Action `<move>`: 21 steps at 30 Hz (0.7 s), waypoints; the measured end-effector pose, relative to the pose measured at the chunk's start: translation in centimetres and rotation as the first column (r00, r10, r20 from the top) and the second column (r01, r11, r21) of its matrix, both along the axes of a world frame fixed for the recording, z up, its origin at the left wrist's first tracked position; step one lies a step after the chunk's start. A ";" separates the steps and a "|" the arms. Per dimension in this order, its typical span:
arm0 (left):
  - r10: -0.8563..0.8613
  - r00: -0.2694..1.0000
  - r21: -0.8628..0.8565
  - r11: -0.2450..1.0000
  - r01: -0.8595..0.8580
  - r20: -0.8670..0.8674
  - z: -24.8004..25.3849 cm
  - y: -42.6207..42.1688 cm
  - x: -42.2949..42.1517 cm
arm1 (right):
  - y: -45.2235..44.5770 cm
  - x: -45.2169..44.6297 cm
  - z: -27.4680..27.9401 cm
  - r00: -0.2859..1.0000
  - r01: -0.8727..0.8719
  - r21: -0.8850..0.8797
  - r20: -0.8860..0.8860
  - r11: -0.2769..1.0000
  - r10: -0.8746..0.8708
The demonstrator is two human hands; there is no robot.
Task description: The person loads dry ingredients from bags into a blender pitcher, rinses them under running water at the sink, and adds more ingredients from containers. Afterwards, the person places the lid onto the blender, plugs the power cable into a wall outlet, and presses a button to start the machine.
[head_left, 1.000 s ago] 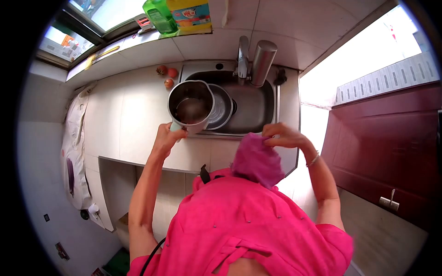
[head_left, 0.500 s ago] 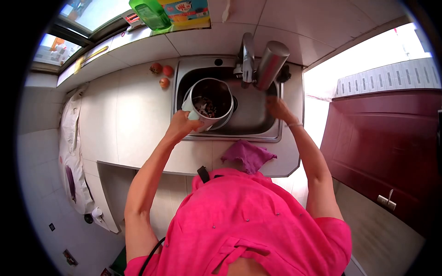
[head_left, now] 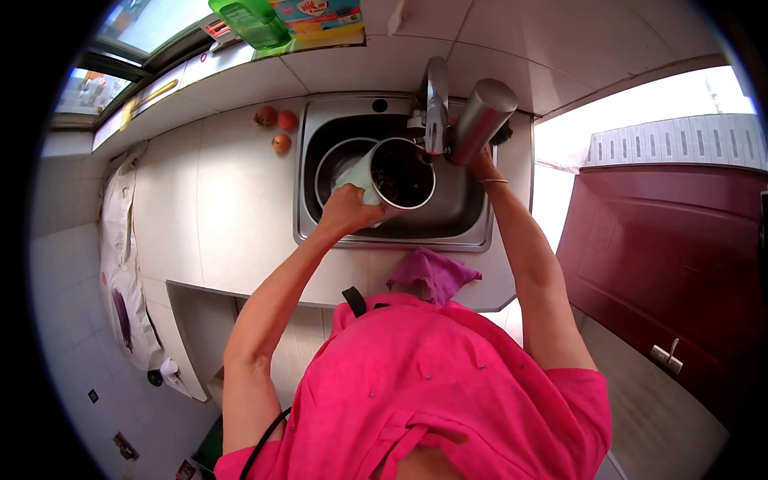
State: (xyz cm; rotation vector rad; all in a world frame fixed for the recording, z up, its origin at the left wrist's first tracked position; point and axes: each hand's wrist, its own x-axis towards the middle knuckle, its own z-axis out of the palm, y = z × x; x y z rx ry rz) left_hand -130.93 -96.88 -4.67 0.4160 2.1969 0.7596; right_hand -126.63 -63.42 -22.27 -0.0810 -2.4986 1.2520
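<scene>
My left hand (head_left: 352, 210) is closed on the handle side of a deep, pale green pot (head_left: 360, 176). The pot is tilted over the sink (head_left: 468, 232), its mouth facing up and to the right; dark bits cling inside. Beneath it, partly hidden, a round metal basin (head_left: 322, 172) sits in the sink's left side. My right hand (head_left: 482, 166) is at the sink's right side, beside a steel cylinder (head_left: 482, 120) at the faucet (head_left: 436, 104). The cylinder hides its fingers, so I cannot tell whether they grip anything.
Several reddish onions (head_left: 281, 142) lie on the counter (head_left: 240, 216) left of the sink. A crumpled purple cloth (head_left: 434, 276) rests at the front edge. A green bottle (head_left: 252, 24) and a colourful box (head_left: 318, 18) stand on the back ledge.
The pot has moved right and tilted further, uncovering more of the metal basin. My right hand has moved up behind the steel cylinder. The cylinder has shifted slightly right in view.
</scene>
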 end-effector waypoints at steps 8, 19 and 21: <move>-0.004 1.000 0.031 1.000 0.005 -0.013 -2.8 2.6 1.5 | 2.1 -0.7 0.8 0.999 -0.045 0.103 -0.024 0.994 0.048; 0.054 0.992 0.136 0.988 -0.069 0.113 -3.0 4.5 3.1 | 0.9 0.1 2.5 0.971 -0.119 -0.084 0.197 0.989 0.134; 0.074 0.984 0.186 0.977 -0.105 0.162 -3.2 5.0 3.2 | 1.8 0.0 3.3 0.955 -0.153 -0.139 0.234 0.978 0.183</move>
